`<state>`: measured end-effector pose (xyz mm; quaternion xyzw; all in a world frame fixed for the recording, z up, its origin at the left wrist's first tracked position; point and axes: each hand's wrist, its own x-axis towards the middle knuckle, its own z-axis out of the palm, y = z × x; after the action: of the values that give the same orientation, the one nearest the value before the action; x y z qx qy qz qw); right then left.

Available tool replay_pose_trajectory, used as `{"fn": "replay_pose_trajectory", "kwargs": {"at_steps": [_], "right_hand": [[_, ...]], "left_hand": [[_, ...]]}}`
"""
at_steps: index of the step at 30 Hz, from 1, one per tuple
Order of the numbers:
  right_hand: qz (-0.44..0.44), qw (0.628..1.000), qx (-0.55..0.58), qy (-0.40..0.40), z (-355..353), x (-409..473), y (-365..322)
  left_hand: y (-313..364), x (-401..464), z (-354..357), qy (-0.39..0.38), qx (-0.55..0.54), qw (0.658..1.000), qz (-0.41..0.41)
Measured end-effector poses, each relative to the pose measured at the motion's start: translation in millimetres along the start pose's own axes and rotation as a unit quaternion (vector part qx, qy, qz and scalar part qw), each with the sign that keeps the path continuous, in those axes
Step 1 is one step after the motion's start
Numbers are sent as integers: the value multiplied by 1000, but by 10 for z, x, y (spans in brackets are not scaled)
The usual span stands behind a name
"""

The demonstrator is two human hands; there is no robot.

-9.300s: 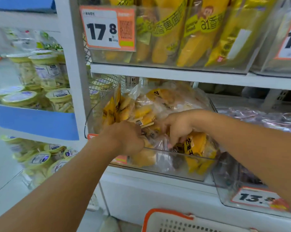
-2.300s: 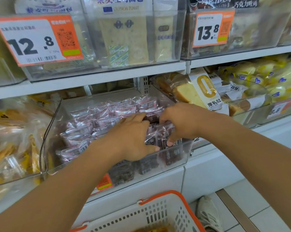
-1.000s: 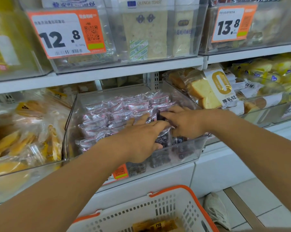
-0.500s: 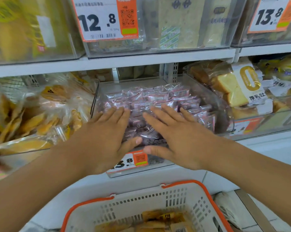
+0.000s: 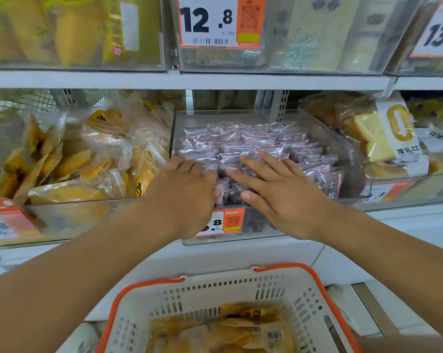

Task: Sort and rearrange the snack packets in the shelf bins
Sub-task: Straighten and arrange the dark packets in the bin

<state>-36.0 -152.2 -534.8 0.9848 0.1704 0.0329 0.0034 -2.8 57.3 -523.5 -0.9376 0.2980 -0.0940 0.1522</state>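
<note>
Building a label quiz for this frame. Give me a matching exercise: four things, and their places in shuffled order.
Things:
1. pink packets
2. yellow packets
3. sliced bread
4. basket

Places:
A. bin right of the middle bin
B. below the shelf, nearest the camera
C. middle bin, under both hands
D. bin left of the middle bin

Pairs: 1-C, 2-D, 3-A, 4-B. The left hand and right hand rest on the pink packets.
</note>
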Motion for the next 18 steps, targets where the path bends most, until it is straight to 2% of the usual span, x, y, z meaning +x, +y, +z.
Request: {"fn": "replay_pose_trajectory", "kwargs": {"at_steps": [5,7,9,10,11,13,14,18], "right_hand": [[-31,999,39,4,-12,17,-11],[-47,994,53,84,-77,-99,-8],[-74,976,7,206,-190,-221,10],[-74,973,-29,216,-238,-258,34],[-60,980,-56,180,-269,-289,56],[-28,994,-73,79,-229,-349,64],[-32,994,-67,74,-191,-370,65],[-104,974,18,199,-260,-243,31]], "left_hand": [[-18,-25,32,16,45,998,-37],[-17,-88,25,65,-2,997,-43],[-62,-195,-42,140,-94,985,-20],[-101,-255,-56,164,-123,979,6],[-147,-319,-58,166,-132,977,33],[-198,-425,0,131,-120,982,60],[-202,-461,53,114,-107,986,58],[-142,-443,131,162,-63,984,41]]}}
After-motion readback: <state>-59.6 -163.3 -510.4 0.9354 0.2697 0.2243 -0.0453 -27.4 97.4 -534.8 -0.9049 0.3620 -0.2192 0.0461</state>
